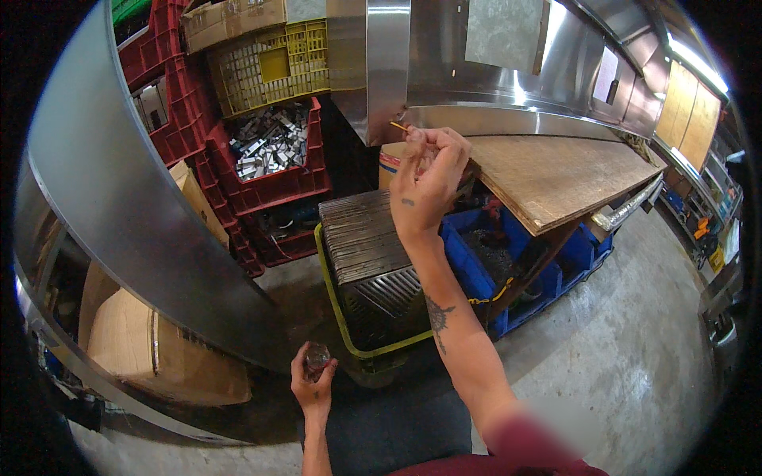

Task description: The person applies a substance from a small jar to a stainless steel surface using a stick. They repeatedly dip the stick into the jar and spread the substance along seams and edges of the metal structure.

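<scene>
Yellow at its showing end, the thin stick (398,124) was pinched in the fingertips of the right hand (429,181), its long axis running up and leftward from them toward the steel post (387,71); whether its tip touched the metal, I could not tell. The right hand was the nearer to the post. Lower and leftward, the left hand (316,390) curled its fingers around a clear cup (317,359), well apart from the stick.

Stick (398,125) is yel, sleeve (509,438) maroon, crate (274,190) red, basket (238,86) yel w/ grid pattern, bins (468,270) blue, board (563,174) brn, floor (603,341) grey.
</scene>
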Tool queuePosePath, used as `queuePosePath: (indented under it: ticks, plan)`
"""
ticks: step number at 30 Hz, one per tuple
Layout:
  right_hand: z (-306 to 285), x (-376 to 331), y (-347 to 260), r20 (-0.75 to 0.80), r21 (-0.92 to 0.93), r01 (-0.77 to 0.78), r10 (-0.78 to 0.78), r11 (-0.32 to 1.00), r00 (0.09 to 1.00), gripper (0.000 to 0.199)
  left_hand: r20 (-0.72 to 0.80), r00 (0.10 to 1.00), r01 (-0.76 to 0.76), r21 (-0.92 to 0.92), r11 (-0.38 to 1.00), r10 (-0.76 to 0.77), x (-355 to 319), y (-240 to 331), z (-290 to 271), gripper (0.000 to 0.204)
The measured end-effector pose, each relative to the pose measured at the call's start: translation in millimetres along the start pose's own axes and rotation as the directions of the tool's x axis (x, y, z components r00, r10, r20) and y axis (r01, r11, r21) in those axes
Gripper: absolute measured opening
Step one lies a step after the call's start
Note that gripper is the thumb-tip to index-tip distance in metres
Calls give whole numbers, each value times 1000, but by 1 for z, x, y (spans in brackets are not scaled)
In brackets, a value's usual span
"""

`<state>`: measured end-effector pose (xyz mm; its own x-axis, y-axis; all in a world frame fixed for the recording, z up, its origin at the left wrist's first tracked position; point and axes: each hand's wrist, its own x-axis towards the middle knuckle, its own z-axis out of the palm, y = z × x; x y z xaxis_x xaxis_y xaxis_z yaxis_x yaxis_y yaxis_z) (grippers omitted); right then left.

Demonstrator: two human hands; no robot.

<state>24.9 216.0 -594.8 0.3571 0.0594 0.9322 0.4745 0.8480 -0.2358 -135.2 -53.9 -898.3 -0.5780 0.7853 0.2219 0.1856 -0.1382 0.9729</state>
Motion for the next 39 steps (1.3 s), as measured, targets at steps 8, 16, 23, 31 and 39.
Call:
queuePosePath:
  ticks: [8, 16, 23, 31, 39]
  plan:
    - [-60, -48, -51, 216, 102, -214, 189, 971, 958, 12, 3, 998, -58, 65, 996, 58, 20, 50, -1, 67]
    - [-119, -95, -121, 672, 65, -345, 215, 936, 708, 20, 39, 970, -241, 91, 966, 239, 51, 121, 9, 69]
    - [-124, -103, -128, 745, 78, -292, 139, 953, 653, 22, 109, 923, -384, 193, 903, 369, 50, 170, 11, 78]
    - [-125, -95, -126, 725, 71, -304, 160, 950, 669, 19, 100, 935, -354, 197, 914, 341, 48, 168, 14, 78]
    - [-57, -47, -64, 251, 249, -406, 347, 879, 904, 15, 34, 989, -144, 41, 989, 143, 32, 129, 8, 65]
